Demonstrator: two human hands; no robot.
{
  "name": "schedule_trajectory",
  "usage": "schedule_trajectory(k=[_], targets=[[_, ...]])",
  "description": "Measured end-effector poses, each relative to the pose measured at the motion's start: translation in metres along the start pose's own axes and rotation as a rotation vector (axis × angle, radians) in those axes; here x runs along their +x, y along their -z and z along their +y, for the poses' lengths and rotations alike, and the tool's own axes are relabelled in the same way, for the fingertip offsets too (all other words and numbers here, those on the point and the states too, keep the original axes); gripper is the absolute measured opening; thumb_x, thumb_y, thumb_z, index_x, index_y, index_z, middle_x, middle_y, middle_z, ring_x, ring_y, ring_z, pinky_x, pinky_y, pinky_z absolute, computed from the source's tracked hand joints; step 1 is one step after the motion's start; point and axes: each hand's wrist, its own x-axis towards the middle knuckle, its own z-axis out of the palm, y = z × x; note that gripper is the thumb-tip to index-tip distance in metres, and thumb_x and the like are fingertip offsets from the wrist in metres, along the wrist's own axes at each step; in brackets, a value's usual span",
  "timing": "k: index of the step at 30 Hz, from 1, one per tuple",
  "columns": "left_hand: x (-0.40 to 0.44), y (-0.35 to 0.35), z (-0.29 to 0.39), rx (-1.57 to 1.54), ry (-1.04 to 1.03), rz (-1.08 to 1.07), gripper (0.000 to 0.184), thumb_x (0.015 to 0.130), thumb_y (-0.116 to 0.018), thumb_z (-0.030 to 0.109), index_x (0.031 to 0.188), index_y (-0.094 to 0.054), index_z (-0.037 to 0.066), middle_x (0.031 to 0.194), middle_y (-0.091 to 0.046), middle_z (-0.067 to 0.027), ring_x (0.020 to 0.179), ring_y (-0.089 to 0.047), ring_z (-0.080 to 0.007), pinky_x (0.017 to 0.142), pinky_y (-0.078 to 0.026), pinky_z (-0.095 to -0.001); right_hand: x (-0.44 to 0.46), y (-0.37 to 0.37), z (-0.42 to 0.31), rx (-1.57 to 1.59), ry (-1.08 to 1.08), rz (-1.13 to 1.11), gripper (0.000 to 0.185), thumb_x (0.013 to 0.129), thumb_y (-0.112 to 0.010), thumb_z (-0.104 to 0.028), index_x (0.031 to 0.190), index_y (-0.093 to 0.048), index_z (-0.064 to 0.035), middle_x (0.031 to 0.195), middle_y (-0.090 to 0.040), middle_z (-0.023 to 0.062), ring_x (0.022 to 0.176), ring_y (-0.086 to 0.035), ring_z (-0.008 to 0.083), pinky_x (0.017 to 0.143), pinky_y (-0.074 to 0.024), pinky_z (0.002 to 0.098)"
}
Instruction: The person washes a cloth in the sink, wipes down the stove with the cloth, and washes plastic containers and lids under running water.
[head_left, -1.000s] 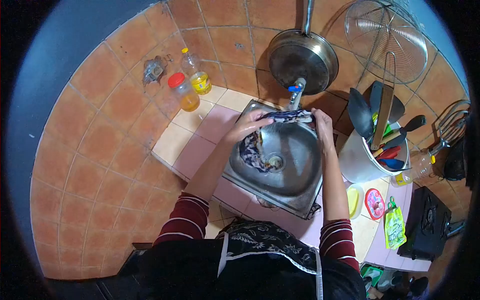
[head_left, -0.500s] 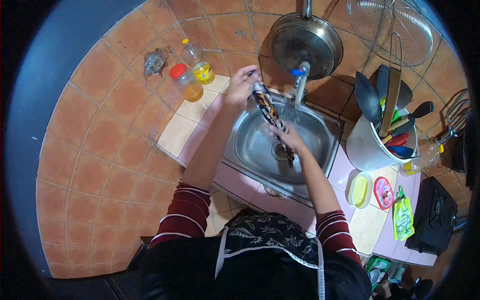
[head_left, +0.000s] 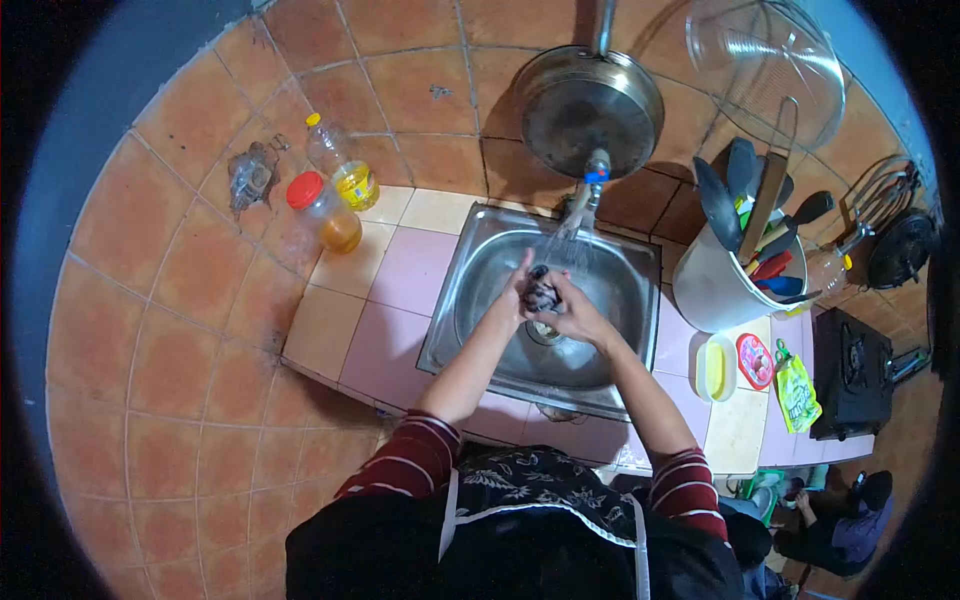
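A dark cloth with a black-and-white pattern (head_left: 541, 293) is bunched into a small wad above the sink basin. My left hand (head_left: 513, 296) presses on it from the left, its thumb or a finger pointing up. From the right, my right hand (head_left: 577, 312) wraps round the same wad, and its fingers partly hide the cloth. Water runs from the tap (head_left: 590, 190) into the metal sink (head_left: 500, 350), just behind my hands. The drain lies below them, partly covered.
A red-lidded jar (head_left: 322, 212) and an oil bottle (head_left: 347, 172) stand left of the sink. To the right are a white utensil bucket (head_left: 705, 290), a yellow soap tub (head_left: 715, 368), a green pouch (head_left: 797, 395) and a black stove (head_left: 850, 375). Another person (head_left: 850, 530) is at lower right.
The cloth was stretched lengthwise between my hands, left hand high and right hand lower. Now it is bunched up, with my hands close together over the basin. The view has shifted slightly.
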Motion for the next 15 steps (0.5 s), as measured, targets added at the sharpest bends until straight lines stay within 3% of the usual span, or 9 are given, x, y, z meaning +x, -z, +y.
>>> schedule_trajectory(k=[2,3,5,8,9,11,12,13,15], targets=[[0.016,0.039,0.014,0.355,0.238,-0.039,0.063,0.076,-0.058,0.062,0.102,-0.059,0.004,0.104,-0.061,-0.0128,0.098,-0.06,-0.0232,0.088,-0.047,-0.0433,-0.008,0.005,-0.01,0.078,-0.082,-0.122,0.04,0.069,-0.078,-0.015,0.096,-0.05,-0.005,0.094,-0.052,0.0057,0.087,-0.048,0.0156,0.08,-0.0401,0.0288],[0.034,0.077,0.02,0.184,0.266,-0.011,0.064,0.075,-0.058,0.064,0.099,-0.061,0.004,0.097,-0.064,-0.0129,0.089,-0.062,-0.0248,0.082,-0.049,-0.0423,-0.009,0.01,-0.016,0.076,-0.094,-0.12,0.04,0.069,-0.078,-0.015,0.096,-0.05,-0.005,0.094,-0.052,0.0057,0.087,-0.048,0.0156,0.08,-0.0401,0.0288],[0.014,0.044,0.002,0.131,0.322,0.035,0.066,0.075,-0.056,0.067,0.099,-0.061,0.005,0.098,-0.064,-0.0112,0.088,-0.062,-0.0242,0.081,-0.05,-0.0404,-0.006,0.02,-0.021,0.059,-0.176,-0.014,0.034,0.071,-0.078,-0.017,0.092,-0.053,-0.0067,0.088,-0.055,0.0013,0.08,-0.05,0.0117,0.075,-0.0415,0.0261],[-0.023,0.018,0.0,0.229,0.441,-0.124,0.067,0.075,-0.055,0.066,0.111,-0.057,0.01,0.106,-0.062,-0.0108,0.098,-0.059,-0.0252,0.081,-0.048,-0.0369,0.003,0.023,-0.001,0.309,-0.474,0.335,0.026,0.074,-0.076,-0.023,0.086,-0.06,-0.0069,0.081,-0.06,-0.0001,0.074,-0.054,0.0093,0.068,-0.0436,0.0247],[-0.026,0.013,-0.003,0.267,0.498,-0.16,0.067,0.076,-0.056,0.065,0.113,-0.056,0.01,0.108,-0.062,-0.0105,0.099,-0.058,-0.025,0.081,-0.048,-0.037,-0.005,0.022,0.022,0.265,-0.554,0.289,0.032,0.078,-0.071,-0.034,0.092,-0.06,-0.0068,0.081,-0.061,0.0009,0.075,-0.055,0.0108,0.064,-0.0443,0.0251],[-0.037,-0.004,-0.008,0.409,0.464,-0.099,0.057,0.08,-0.063,0.05,0.116,-0.053,0.008,0.113,-0.059,-0.0125,0.102,-0.058,-0.0252,0.081,-0.047,-0.0384,-0.019,0.011,0.036,0.686,-0.933,0.168,0.046,0.08,-0.066,-0.045,0.105,-0.057,-0.007,0.092,-0.062,0.0062,0.08,-0.059,0.0142,0.062,-0.0488,0.0305],[-0.036,-0.006,-0.009,0.398,0.562,-0.159,0.053,0.08,-0.065,0.045,0.116,-0.053,0.007,0.111,-0.06,-0.0132,0.105,-0.057,-0.0289,0.085,-0.046,-0.0423,-0.021,0.013,0.034,1.01,-0.827,-0.12,0.058,0.083,-0.059,-0.047,0.122,-0.046,-0.0055,0.109,-0.059,0.0156,0.093,-0.061,0.0218,0.066,-0.0536,0.0389],[-0.034,-0.007,-0.01,0.383,0.661,-0.217,0.05,0.081,-0.066,0.04,0.115,-0.054,0.006,0.109,-0.06,-0.0139,0.107,-0.055,-0.0326,0.089,-0.045,-0.0462,-0.022,0.007,0.034,1.016,-0.828,-0.108,0.058,0.083,-0.059,-0.047,0.122,-0.046,-0.0055,0.109,-0.059,0.0156,0.093,-0.061,0.0218,0.066,-0.0536,0.0389],[-0.04,-0.023,-0.02,0.278,0.785,-0.245,0.045,0.082,-0.067,0.033,0.112,-0.054,0.002,0.103,-0.061,-0.0157,0.11,-0.052,-0.0418,0.097,-0.038,-0.0556,-0.026,-0.007,0.008,1.205,-0.455,0.034,0.06,0.082,-0.061,-0.041,0.127,-0.044,-0.0052,0.109,-0.059,0.0199,0.1,-0.059,0.0292,0.083,-0.0508,0.042]])
